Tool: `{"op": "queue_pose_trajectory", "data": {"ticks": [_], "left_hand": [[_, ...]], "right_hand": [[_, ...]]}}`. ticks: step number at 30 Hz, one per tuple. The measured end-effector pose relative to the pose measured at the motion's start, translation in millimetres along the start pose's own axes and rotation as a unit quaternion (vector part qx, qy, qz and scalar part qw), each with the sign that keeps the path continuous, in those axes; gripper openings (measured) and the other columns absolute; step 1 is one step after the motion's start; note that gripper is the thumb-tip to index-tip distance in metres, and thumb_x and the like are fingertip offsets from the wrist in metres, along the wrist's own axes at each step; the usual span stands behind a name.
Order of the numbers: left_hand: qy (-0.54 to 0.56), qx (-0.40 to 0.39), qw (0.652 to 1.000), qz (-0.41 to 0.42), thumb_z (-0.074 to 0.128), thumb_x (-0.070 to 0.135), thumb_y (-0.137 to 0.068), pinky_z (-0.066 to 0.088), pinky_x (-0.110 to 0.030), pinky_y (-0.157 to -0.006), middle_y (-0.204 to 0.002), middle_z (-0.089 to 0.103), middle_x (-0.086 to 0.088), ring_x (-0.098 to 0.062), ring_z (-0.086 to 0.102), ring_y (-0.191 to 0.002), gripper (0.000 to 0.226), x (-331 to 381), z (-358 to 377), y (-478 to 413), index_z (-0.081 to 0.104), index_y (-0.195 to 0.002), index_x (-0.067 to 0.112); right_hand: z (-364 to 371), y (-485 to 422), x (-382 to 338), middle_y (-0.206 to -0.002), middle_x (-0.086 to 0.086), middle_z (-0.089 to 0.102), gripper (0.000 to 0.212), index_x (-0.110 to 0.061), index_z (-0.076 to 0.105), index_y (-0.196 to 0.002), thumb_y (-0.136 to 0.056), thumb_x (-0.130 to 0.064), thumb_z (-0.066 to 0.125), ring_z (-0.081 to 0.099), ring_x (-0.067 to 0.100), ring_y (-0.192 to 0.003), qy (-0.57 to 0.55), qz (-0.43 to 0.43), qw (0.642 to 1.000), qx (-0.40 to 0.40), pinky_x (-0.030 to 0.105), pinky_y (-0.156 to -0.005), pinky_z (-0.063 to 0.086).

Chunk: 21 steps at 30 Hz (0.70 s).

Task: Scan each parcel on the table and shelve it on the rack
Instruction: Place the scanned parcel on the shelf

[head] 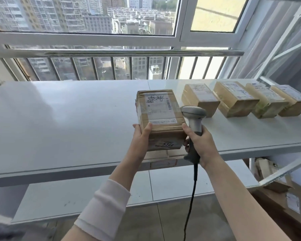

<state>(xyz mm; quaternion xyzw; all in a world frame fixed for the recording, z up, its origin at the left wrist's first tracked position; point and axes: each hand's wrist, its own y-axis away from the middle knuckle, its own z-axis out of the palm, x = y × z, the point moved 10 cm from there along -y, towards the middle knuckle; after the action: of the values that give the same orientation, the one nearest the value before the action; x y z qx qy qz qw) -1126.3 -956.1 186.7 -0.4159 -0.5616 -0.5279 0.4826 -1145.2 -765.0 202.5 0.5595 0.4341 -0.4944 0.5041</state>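
My left hand (141, 136) grips the near left corner of a brown cardboard parcel (159, 115), thumb on top, holding it over the white shelf (59, 119) with its white shipping label facing up. My right hand (201, 145) grips the handle of a grey barcode scanner (193, 119). The scanner's head sits just right of the parcel at label height, and its black cable (191, 197) hangs down. Several more brown parcels (233, 101) lie in a row on the shelf to the right.
A window with a metal railing (111, 53) runs behind the shelf. A lower white shelf (94, 193) lies below. White rack struts (285, 167) stand at the right, with torn cardboard boxes (285, 197) on the floor beneath them.
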Motion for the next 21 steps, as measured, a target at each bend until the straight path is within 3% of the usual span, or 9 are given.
{"op": "queue_pose_trajectory", "data": {"ticks": [4, 11, 14, 16, 18, 21], "left_hand": [[0.002, 0.012, 1.000, -0.024, 0.034, 0.049, -0.096, 0.030, -0.039, -0.112, -0.146, 0.035, -0.008, -0.021, 0.038, -0.131, 0.070, -9.8, -13.7, -14.9, 0.012, -0.148, 0.009], [-0.007, 0.015, 0.999, -0.033, 0.035, 0.047, -0.096, 0.030, -0.039, -0.112, -0.145, 0.036, -0.009, -0.022, 0.039, -0.131, 0.069, -9.2, -9.9, -35.3, 0.014, -0.148, 0.008], [-0.021, 0.008, 0.999, -0.033, 0.035, 0.050, -0.095, 0.026, -0.041, -0.114, -0.152, 0.026, -0.009, -0.022, 0.034, -0.135, 0.072, -7.6, -5.5, -42.7, 0.011, -0.149, 0.010], [-0.041, 0.003, 0.998, -0.042, 0.034, 0.054, -0.093, 0.020, -0.042, -0.116, -0.157, 0.013, -0.010, -0.023, 0.024, -0.141, 0.078, -7.4, -3.4, -47.1, -0.002, -0.150, 0.013], [-0.095, 0.024, 0.995, -0.032, 0.033, 0.058, -0.091, 0.005, -0.041, -0.118, -0.158, -0.007, -0.011, -0.022, 0.001, -0.146, 0.086, -1.9, -8.1, -48.7, -0.016, -0.147, 0.014], [-0.222, 0.092, 0.966, 0.089, 0.033, 0.067, -0.077, -0.010, -0.031, -0.112, -0.154, -0.026, -0.008, -0.015, -0.024, -0.141, 0.101, 31.2, -23.0, -40.9, -0.019, -0.146, 0.015]], "right_hand": [[16.1, -13.1, 9.7, -0.065, 0.006, 0.053, 0.027, -0.019, 0.055, -0.094, -0.081, -0.038, 0.070, 0.050, 0.015, -0.046, 0.009, 0.021, 1.000, -0.009, 0.028, -0.046, 0.045], [15.7, -33.7, 11.4, -0.063, 0.007, 0.054, 0.029, -0.020, 0.054, -0.091, -0.080, -0.041, 0.070, 0.048, 0.013, -0.039, 0.014, 0.033, 0.999, -0.003, 0.025, -0.043, 0.043], [14.9, -42.1, 10.8, -0.067, 0.008, 0.054, 0.029, -0.020, 0.054, -0.092, -0.080, -0.040, 0.070, 0.049, 0.013, -0.041, 0.002, 0.035, 0.999, 0.000, 0.024, -0.042, 0.042], [14.5, -47.0, 10.8, -0.070, 0.009, 0.056, 0.031, -0.019, 0.055, -0.094, -0.080, -0.041, 0.070, 0.049, 0.011, -0.040, -0.007, 0.037, 0.999, -0.001, 0.023, -0.042, 0.042], [11.4, -50.2, 11.9, -0.071, 0.011, 0.059, 0.034, -0.018, 0.056, -0.100, -0.080, -0.042, 0.069, 0.050, 0.013, -0.041, -0.009, 0.042, 0.999, -0.003, 0.024, -0.042, 0.043], [-1.1, -53.7, 14.7, -0.068, 0.009, 0.067, 0.031, -0.018, 0.057, -0.104, -0.084, -0.041, 0.065, 0.052, 0.017, -0.046, -0.021, 0.041, 0.999, -0.003, 0.024, -0.042, 0.044]]}}
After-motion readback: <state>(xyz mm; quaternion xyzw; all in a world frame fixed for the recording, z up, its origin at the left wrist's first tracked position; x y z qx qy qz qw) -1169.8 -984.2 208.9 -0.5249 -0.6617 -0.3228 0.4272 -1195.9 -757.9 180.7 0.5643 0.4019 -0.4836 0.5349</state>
